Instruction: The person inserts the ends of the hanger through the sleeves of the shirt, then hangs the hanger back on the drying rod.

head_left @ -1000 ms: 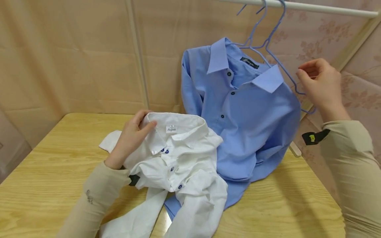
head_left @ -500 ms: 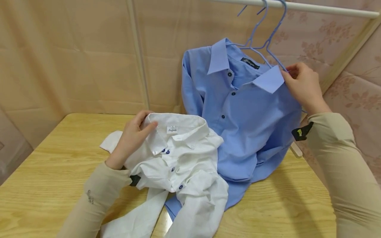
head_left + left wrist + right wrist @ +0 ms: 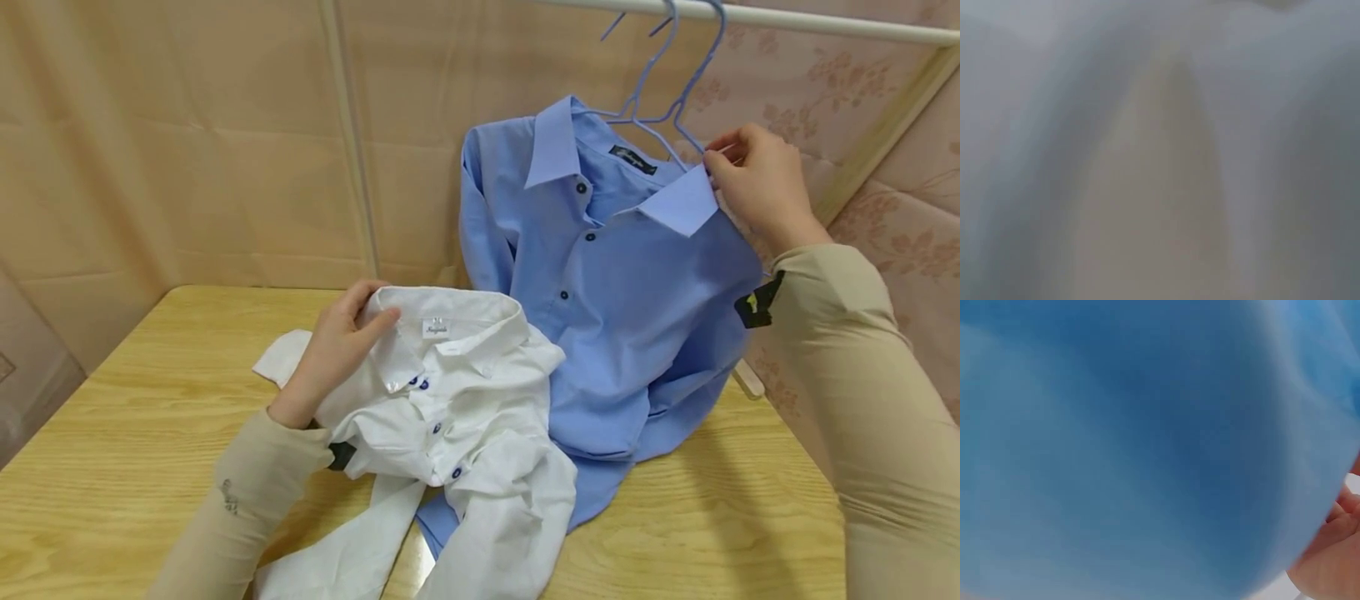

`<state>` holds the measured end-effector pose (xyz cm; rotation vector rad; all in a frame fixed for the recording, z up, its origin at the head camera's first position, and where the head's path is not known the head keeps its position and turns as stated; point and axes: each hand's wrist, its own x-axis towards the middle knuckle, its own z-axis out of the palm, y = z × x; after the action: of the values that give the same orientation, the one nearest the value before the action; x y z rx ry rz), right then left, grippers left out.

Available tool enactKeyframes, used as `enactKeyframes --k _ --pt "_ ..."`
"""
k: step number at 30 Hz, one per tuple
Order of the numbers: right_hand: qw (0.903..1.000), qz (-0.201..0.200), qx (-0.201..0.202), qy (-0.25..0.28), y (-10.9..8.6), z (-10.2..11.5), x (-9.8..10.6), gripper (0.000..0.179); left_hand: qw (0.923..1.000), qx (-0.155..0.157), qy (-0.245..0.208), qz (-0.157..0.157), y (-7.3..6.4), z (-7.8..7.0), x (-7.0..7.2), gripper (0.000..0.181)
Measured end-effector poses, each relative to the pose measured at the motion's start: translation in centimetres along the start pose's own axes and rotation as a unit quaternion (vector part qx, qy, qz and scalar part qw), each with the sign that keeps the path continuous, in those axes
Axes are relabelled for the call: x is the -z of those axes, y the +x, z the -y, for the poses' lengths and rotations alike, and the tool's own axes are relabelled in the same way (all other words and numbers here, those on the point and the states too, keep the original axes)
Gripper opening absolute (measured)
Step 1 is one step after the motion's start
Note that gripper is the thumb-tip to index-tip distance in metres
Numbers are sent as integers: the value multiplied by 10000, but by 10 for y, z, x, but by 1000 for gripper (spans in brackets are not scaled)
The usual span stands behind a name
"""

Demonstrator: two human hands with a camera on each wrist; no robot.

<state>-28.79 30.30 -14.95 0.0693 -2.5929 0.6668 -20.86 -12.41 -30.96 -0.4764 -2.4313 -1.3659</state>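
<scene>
A white shirt (image 3: pixel 480 400) with dark blue buttons lies bunched, partly over the lower front of a light blue shirt (image 3: pixel 615 308). My left hand (image 3: pixel 337 346) grips the left side of the white collar, thumb inside the neckline. The blue shirt hangs from one blue wire hanger (image 3: pixel 651 67); a second blue wire hanger (image 3: pixel 708 58) is beside it. My right hand (image 3: pixel 761 183) pinches the second hanger's sloping arm, next to the blue collar's right point. Blurred white cloth (image 3: pixel 1260 125) fills the left wrist view. Blue cloth (image 3: pixel 1147 456) covers most of the right wrist view.
A white rail (image 3: pixel 840 25) crosses the top right, with the hanger hooks over it. The wooden table (image 3: pixel 150 417) lies under both shirts. Behind it hang a beige curtain (image 3: pixel 225 150) and a pink floral curtain (image 3: pixel 810 100).
My right hand has come left from beyond the hanger's lower end, up to the blue collar, and now pinches the wire there. The left hand and the white shirt have stayed nearly still.
</scene>
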Motion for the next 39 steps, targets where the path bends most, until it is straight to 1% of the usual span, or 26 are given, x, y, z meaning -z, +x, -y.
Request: enactKeyframes --k 5,7,9,14,19,23,26,29,33,38,39 --pt "9994 286 -43 -180 10 13 3 45 10000 -4 -32 33 0 0 0 32" --pt "9992 376 -76 -100 13 17 3 46 10000 -9 -26 35 0 1 0 32" --pt "9988 457 -123 104 17 21 1 47 10000 -5 -23 36 1 0 -1 32" --pt "9974 551 -76 452 23 31 -3 50 10000 39 -64 52 0 -1 -2 31" --pt "9977 604 -2 310 27 43 -2 52 10000 24 -12 41 -1 0 -3 31" --pt "9989 455 -5 -72 30 48 -2 53 10000 70 47 -11 -2 0 -2 31" --pt "9990 225 63 -378 30 49 -2 48 9999 88 95 -51 -2 0 -2 30" --pt "9986 85 99 -513 29 47 -2 43 9999 86 107 -62 -1 0 -3 29" --pt "9982 -51 93 -585 28 45 3 41 9999 76 96 -64 -1 0 -2 29" --pt "9977 -320 84 -587 28 45 12 41 9999 87 82 -50 -1 1 -1 30" --pt "9979 -346 57 -542 28 45 14 37 9999 93 61 -50 -1 1 -1 30"
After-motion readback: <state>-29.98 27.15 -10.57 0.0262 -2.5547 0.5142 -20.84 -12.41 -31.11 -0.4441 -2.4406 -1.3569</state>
